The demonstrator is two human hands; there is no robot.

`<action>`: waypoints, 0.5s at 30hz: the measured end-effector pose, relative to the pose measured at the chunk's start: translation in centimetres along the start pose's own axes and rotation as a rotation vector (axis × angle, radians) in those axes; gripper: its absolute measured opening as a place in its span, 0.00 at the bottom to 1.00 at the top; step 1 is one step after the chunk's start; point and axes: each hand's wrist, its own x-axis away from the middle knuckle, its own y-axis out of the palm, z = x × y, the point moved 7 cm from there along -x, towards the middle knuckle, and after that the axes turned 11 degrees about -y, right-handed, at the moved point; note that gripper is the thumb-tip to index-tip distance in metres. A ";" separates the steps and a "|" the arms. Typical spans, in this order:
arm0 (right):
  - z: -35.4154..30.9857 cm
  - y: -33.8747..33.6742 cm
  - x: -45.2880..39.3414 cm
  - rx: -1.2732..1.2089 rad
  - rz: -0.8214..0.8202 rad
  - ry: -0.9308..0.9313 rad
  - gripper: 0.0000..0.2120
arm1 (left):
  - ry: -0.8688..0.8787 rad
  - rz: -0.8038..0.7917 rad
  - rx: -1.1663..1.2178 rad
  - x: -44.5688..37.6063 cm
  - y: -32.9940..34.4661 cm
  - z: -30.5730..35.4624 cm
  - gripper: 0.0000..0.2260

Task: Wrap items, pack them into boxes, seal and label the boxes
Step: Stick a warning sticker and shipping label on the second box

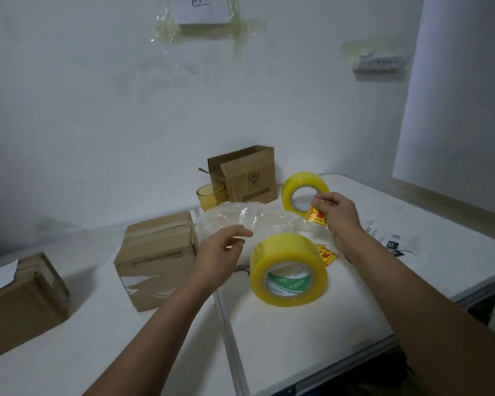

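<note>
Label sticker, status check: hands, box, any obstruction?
Right hand pinching label sticker. Left hand open, empty. Taped box unlabelled. Tape roll between.
</note>
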 end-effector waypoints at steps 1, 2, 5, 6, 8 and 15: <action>-0.9 0.4 0.0 -0.030 0.001 -0.007 0.05 | -0.012 0.001 0.016 -0.1 -0.1 0.3 0.14; -1.7 0.8 -0.1 -0.049 -0.004 -0.022 0.05 | -0.024 -0.005 0.030 -0.2 -0.1 0.7 0.14; -4.6 2.4 0.3 -0.049 -0.049 -0.082 0.06 | 0.002 -0.007 0.032 -0.6 -0.3 2.5 0.13; -5.5 3.1 0.6 -0.054 -0.073 -0.097 0.07 | 0.020 -0.004 0.050 -0.8 -0.4 3.1 0.13; -7.4 4.9 1.5 -0.067 -0.149 -0.145 0.06 | 0.015 0.000 0.158 -0.8 -0.7 4.1 0.11; -11.0 12.8 6.1 0.021 -0.524 -0.298 0.06 | -0.127 -0.028 0.466 0.4 -3.3 3.7 0.08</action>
